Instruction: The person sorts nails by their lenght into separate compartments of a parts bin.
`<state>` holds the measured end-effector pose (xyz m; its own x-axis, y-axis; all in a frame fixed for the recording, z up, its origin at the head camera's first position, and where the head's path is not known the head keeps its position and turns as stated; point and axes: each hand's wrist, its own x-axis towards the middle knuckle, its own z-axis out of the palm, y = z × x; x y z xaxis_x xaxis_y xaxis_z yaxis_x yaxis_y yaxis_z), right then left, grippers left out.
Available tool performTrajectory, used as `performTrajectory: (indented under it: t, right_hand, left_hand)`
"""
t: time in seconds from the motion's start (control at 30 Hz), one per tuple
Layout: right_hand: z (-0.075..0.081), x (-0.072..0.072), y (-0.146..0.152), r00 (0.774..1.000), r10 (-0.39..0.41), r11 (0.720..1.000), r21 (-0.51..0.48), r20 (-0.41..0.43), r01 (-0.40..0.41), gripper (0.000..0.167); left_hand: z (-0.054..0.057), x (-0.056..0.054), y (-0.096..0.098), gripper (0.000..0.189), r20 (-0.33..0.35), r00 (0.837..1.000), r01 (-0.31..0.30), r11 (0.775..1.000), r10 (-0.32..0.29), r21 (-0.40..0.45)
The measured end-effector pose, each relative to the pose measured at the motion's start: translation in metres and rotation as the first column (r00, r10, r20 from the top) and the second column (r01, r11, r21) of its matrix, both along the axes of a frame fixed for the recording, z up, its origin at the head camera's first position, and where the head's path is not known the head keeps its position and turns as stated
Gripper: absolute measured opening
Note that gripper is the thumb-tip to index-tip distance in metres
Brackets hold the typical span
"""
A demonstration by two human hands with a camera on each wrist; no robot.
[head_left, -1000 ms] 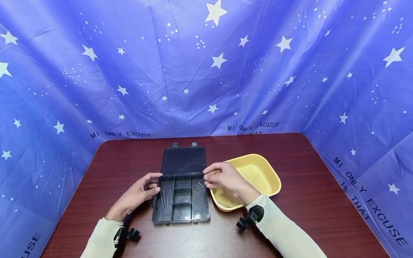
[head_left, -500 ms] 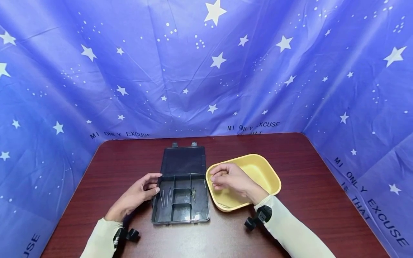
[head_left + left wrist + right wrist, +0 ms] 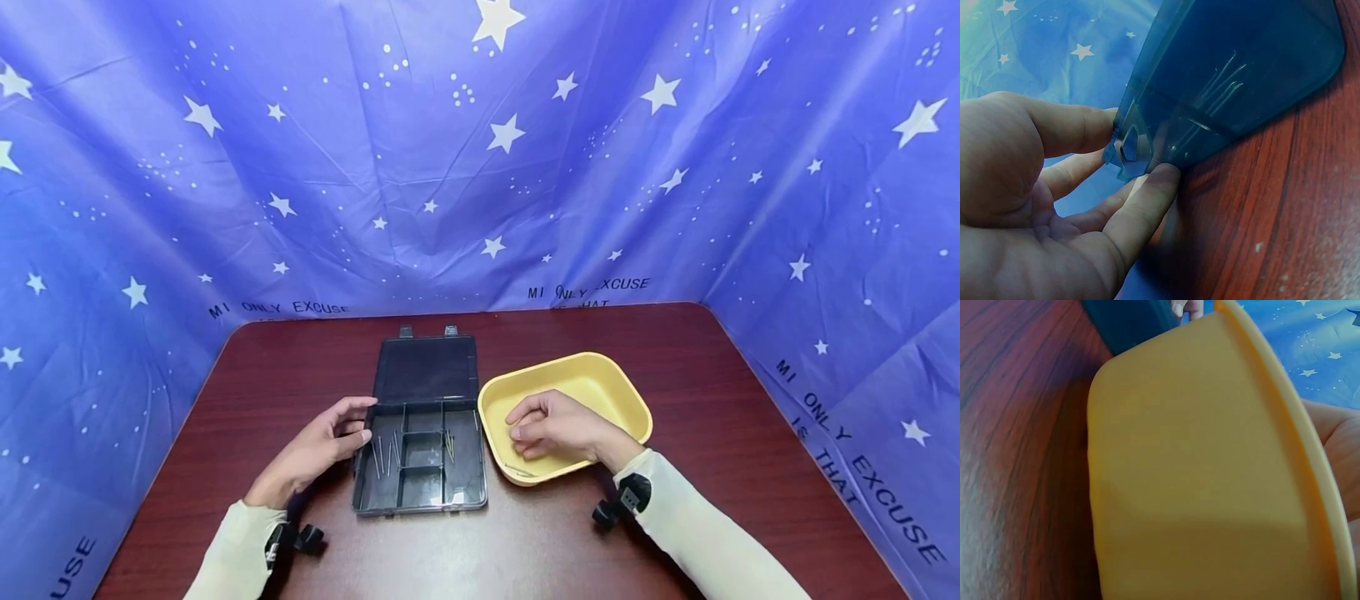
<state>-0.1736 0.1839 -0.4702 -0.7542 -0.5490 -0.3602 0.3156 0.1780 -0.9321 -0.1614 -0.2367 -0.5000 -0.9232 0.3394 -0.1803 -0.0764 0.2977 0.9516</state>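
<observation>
A dark translucent compartment box (image 3: 467, 479) lies with its lid (image 3: 426, 371) folded back. Several nails (image 3: 379, 460) stand in its left compartment, and a few brassy ones (image 3: 450, 447) lean in the right compartment. My left hand (image 3: 318, 446) holds the box's left side; in the left wrist view thumb and fingers (image 3: 1147, 203) are at its edge. Over the inside of a yellow plastic bin (image 3: 607, 392), my right hand (image 3: 566, 427) has loosely bent fingers with nothing visible between them. Thin nails (image 3: 519, 472) lie at the bin's near corner. The bin wall hides the right fingers in the right wrist view.
The box and bin stand side by side on a dark red wood-grain table (image 3: 300, 358). A blue star-patterned cloth (image 3: 435, 167) hangs behind the table and along both sides.
My right hand has moved from the box's right edge, right and toward me, into the yellow bin. A nail it had at the box now appears against the right wall. Left hand holds still.
</observation>
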Motion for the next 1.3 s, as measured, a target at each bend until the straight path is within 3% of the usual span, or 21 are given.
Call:
performTrajectory:
  t: [0.17, 0.33, 0.47, 0.87, 1.13, 1.3]
  right_hand:
    - [-0.003, -0.001, 0.004, 1.0, 0.025, 0.999, 0.041, 0.013, -0.025, 0.038]
    - [-0.006, 0.001, 0.003, 0.995, 0.08, 0.995, 0.049, 0.066, -0.084, 0.039]
    - [-0.007, 0.002, 0.003, 0.984, 0.122, 0.992, 0.02, 0.128, -0.126, 0.043]
    - [-0.01, -0.004, 0.002, 0.972, 0.164, 0.986, 0.014, 0.17, -0.169, 0.047]
    - [-0.011, -0.003, 0.002, 0.965, 0.21, 0.977, 0.01, 0.158, -0.214, 0.037]
    - [-0.007, -0.002, -0.001, 0.949, 0.314, 0.94, 0.138, 0.01, -0.312, 0.034]
  left_hand:
    - [0.001, -0.002, 0.002, 0.057, 0.047, 0.999, -0.008, 0.999, 0.006, 0.032]
    - [0.0, 0.003, 0.0, 0.057, 0.063, 0.998, -0.012, 1.0, 0.012, 0.012]
    - [0.001, 0.004, 0.0, 0.057, 0.057, 0.998, -0.009, 1.0, 0.009, 0.005]
    - [0.0, 0.001, -0.002, 0.056, 0.025, 1.0, 0.002, 1.0, -0.002, -0.006]
    - [-0.003, 0.001, -0.002, 0.055, 0.031, 0.999, -0.006, 1.0, 0.007, -0.03]
    - [-0.001, 0.0, -0.002, 0.056, 0.013, 1.0, 0.003, 1.0, -0.002, -0.023]
